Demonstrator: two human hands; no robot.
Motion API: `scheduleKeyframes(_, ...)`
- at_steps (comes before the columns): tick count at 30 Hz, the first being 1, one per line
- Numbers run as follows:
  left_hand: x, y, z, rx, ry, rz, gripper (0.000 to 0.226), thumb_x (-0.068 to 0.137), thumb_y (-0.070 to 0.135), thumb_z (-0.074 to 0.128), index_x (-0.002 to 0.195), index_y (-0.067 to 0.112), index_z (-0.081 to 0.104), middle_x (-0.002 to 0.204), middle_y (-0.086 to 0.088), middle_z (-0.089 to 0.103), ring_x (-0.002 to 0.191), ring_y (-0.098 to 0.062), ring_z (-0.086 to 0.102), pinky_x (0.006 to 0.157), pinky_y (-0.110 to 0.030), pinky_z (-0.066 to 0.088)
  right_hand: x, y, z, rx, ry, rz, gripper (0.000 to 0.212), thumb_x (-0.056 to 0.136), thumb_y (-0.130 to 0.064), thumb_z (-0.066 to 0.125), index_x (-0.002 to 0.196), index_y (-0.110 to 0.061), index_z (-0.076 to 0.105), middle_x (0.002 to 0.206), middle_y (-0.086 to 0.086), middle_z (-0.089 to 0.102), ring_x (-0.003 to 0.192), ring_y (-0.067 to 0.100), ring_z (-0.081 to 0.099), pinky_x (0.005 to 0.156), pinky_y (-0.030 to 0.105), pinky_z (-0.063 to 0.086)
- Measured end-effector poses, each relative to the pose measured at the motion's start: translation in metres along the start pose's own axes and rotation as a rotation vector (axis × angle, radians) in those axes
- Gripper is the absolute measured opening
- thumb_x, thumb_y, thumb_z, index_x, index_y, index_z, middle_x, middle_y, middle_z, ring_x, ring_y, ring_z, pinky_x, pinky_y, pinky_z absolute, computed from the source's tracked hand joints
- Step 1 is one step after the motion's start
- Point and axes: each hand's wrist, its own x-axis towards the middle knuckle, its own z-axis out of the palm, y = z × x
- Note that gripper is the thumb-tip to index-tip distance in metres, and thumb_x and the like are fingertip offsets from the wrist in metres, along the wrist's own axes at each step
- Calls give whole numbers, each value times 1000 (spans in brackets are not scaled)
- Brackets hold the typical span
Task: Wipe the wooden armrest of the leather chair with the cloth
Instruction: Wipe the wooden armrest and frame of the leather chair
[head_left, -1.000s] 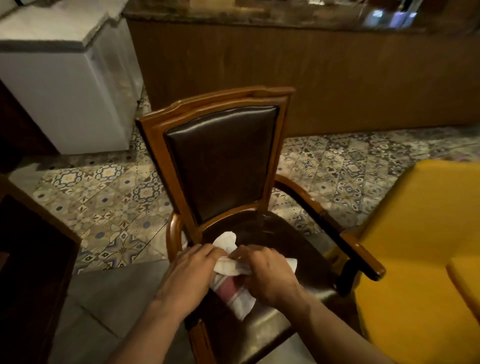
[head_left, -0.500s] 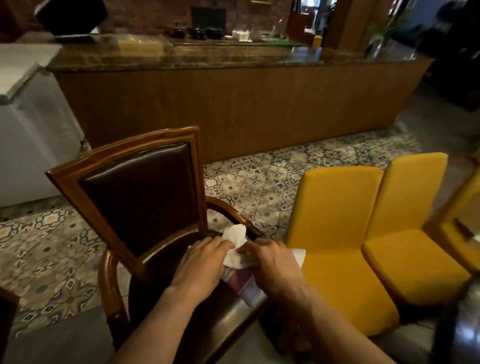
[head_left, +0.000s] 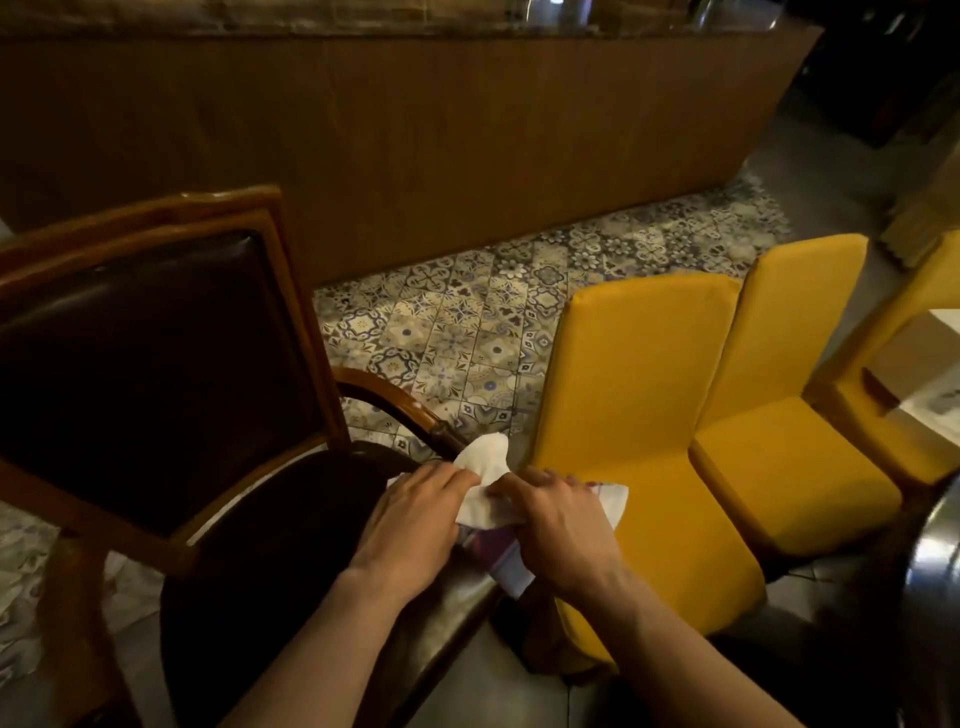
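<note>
A wooden-framed chair with dark leather back (head_left: 150, 374) and seat fills the left. Its curved wooden armrest (head_left: 387, 402) runs from the backrest down to the right and disappears under a white cloth (head_left: 485, 460) with a purple stripe. My left hand (head_left: 410, 519) and my right hand (head_left: 563, 525) both grip the cloth, side by side, over the front part of that armrest. The armrest's front end is hidden by the cloth and hands.
Two yellow chairs (head_left: 639, 415) stand close on the right, a third yellow chair (head_left: 930, 332) beyond. A long wooden counter (head_left: 415, 130) runs along the back. Patterned floor tiles (head_left: 457, 332) lie between. A dark shiny round object (head_left: 935, 571) sits at the right edge.
The view has swung right, so the leather chair sits further left and the yellow chairs come in. Both hands with the cloth have shifted from over the seat to the right armrest.
</note>
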Motion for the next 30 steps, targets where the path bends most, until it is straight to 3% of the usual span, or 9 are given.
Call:
scheduleKeyframes(7,50,-34,56,-24,-24,-33,59,85,9,63,137,29,42,134,7,51,123,-17,46,103,-39,41,54,35,48,-34,-43,52,49,77,-10,64,122,-30,61,107,1,65,100,27,57,78,35,37)
scheduleKeyframes(13,80,-54,103,-15,-73,-101,64,84,7,63,140,28,40,141,7,48,126,-18,45,104,-41,41,90,70,94,-43,-94,-10,45,83,-16,58,127,-27,59,107,3,62,100,28,55,80,37,37)
scheduleKeyframes(15,88,-57,116,-15,-69,-126,68,83,6,65,141,27,39,142,7,47,126,-18,45,104,-39,42,101,81,107,-48,-110,-40,52,82,-17,60,132,-26,55,116,4,61,102,28,54,83,38,39)
scheduleKeyframes(18,98,-60,133,-26,-68,-165,68,81,6,68,141,26,42,141,9,49,125,-15,45,102,-35,42,114,95,126,-26,-165,-82,66,83,-12,61,144,-27,41,144,-1,48,116,26,50,91,39,41)
scheduleKeyframes(20,101,-58,142,-39,-73,-201,66,81,8,69,140,27,45,140,9,51,125,-15,45,101,-34,43,117,103,135,-33,-209,-110,64,87,-13,57,147,-27,37,151,-4,41,119,24,46,91,38,38)
scheduleKeyframes(24,105,-51,151,-19,-72,-238,56,84,8,64,136,24,52,138,6,55,124,-16,44,101,-33,41,118,116,142,-14,-251,-135,55,88,-16,55,141,-26,45,139,-4,54,111,22,45,86,37,38)
scheduleKeyframes(30,105,-35,151,13,-81,-248,51,88,6,54,136,22,52,138,1,55,125,-18,45,101,-36,42,110,121,143,3,-278,-130,47,92,-23,50,138,-25,48,136,-3,52,113,23,44,87,38,38)
